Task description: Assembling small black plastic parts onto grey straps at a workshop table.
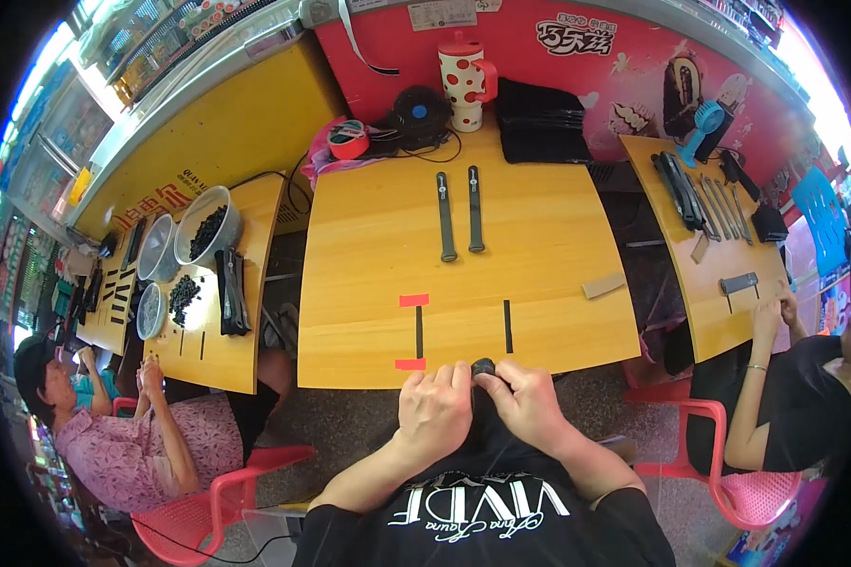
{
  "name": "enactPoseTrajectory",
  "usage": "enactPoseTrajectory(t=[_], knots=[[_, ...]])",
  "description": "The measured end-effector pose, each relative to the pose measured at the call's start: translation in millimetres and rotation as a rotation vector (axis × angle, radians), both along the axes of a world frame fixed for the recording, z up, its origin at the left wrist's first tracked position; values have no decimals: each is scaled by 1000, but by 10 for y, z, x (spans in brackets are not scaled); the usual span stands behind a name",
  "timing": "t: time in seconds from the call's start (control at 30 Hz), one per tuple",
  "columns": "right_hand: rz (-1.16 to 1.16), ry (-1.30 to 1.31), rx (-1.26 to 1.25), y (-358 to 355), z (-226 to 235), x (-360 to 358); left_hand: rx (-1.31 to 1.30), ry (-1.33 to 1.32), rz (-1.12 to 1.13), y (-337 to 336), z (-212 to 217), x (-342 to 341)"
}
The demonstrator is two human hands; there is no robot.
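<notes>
Left hand (434, 408) and right hand (525, 404), both curled closed, together pinch a small dark piece (483, 366) at the near edge of the wooden table (548, 283). Two dark straps (460, 214) lie side by side toward the far edge, well apart from the hands.

One fisheye view, worn on the person's head, looks steeply down and forward over a table (378, 274) close below. Both hands, left (433, 408) and right (525, 402), enter from 6 o'clock at the table's near edge. Edges bend toward the dark rim; neighbouring tables sit at 9 and 3 o'clock.
</notes>
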State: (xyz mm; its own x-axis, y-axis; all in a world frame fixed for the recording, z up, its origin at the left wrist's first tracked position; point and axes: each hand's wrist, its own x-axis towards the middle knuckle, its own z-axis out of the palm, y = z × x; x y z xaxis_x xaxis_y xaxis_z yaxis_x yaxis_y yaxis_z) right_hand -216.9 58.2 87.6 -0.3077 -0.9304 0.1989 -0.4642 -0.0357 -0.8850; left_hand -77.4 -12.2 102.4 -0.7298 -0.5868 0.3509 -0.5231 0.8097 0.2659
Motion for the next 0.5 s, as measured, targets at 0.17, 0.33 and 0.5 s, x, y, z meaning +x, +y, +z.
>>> enactPoseTrajectory(t=[0.17, 0.33, 0.5], knots=[[-116, 183, -70, -41, -58, 107, -74, 54, 148, 23, -135, -129], [-63, 73, -87, -42, 14, -19, 250, 276, 1, -119, -132, -77], [219, -61, -39, -36, 83, -251, 1775, 618, -252, -344, 48, 139]])
